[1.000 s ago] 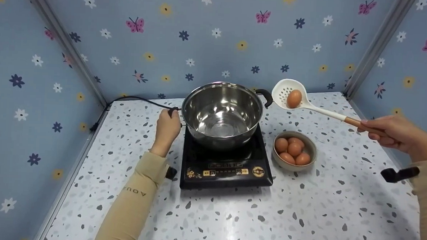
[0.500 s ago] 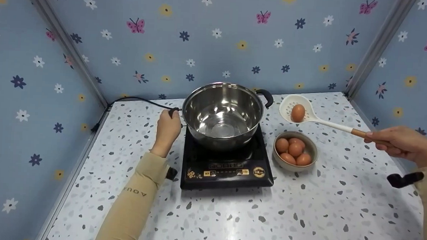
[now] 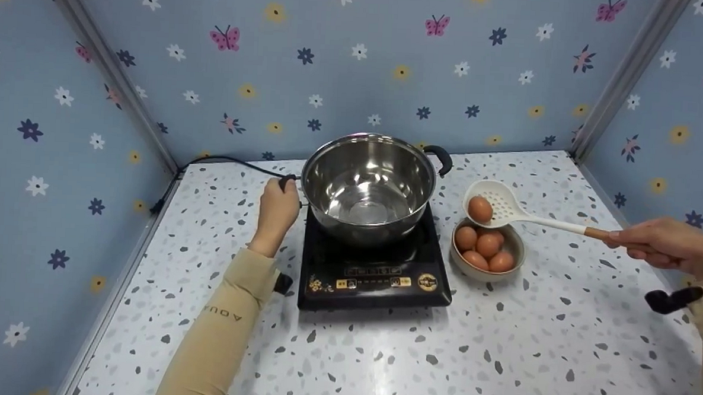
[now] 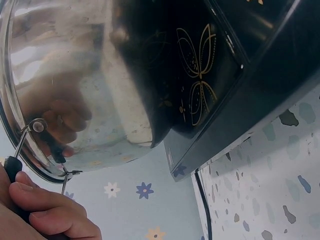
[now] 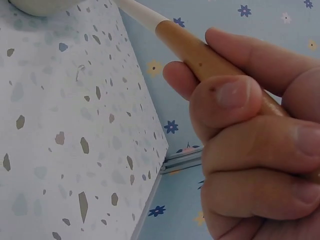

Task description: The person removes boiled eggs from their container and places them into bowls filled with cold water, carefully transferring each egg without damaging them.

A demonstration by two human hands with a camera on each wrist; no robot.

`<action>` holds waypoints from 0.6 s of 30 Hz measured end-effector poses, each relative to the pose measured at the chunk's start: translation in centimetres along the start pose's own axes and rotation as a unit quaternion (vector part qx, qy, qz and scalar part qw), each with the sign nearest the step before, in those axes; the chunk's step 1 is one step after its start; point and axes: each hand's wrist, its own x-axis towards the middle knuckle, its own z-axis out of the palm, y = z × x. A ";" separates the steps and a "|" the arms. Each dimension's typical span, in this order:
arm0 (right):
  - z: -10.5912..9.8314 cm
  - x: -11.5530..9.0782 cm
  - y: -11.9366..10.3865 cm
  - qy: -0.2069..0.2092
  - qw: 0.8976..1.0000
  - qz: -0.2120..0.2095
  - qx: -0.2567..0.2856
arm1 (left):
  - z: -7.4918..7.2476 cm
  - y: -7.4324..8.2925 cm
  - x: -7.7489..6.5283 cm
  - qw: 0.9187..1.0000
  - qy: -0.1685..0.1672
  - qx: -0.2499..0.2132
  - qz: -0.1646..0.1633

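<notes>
My left hand (image 3: pixel 278 213) grips the black side handle (image 4: pixel 14 165) of a steel pot (image 3: pixel 369 180), which stands on a black induction cooker (image 3: pixel 374 293). No eggs show inside the pot. In my right hand (image 3: pixel 673 246) is the wooden handle (image 5: pixel 197 52) of a white slotted ladle (image 3: pixel 505 199), fingers curled round it. One brown egg (image 3: pixel 480 209) lies at the left side of the ladle's bowl. That ladle overlaps the back rim of a beige bowl (image 3: pixel 486 274) holding several brown eggs (image 3: pixel 487 245).
The pot's other handle (image 3: pixel 440 160) sticks out at the back right, near the ladle. A black cord (image 3: pixel 234 160) runs along the back left of the speckled table (image 3: pixel 374 359). Flower-patterned panels (image 3: pixel 357 73) enclose the back and sides.
My right hand has lowered the ladle from beside the pot's right handle to the back of the bowl. The egg has rolled to the ladle's left side. My left hand stays put.
</notes>
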 end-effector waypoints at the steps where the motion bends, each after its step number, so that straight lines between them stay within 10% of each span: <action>1: 0.0 0.0 0.0 0.004 1.000 0.003 -0.007 | 0.0 0.0 0.0 1.000 -0.001 0.001 0.002; 18: -1.2 -0.9 -1.3 0.080 0.988 -0.019 -0.127 | -0.1 -0.2 0.1 1.000 -0.003 -0.002 0.013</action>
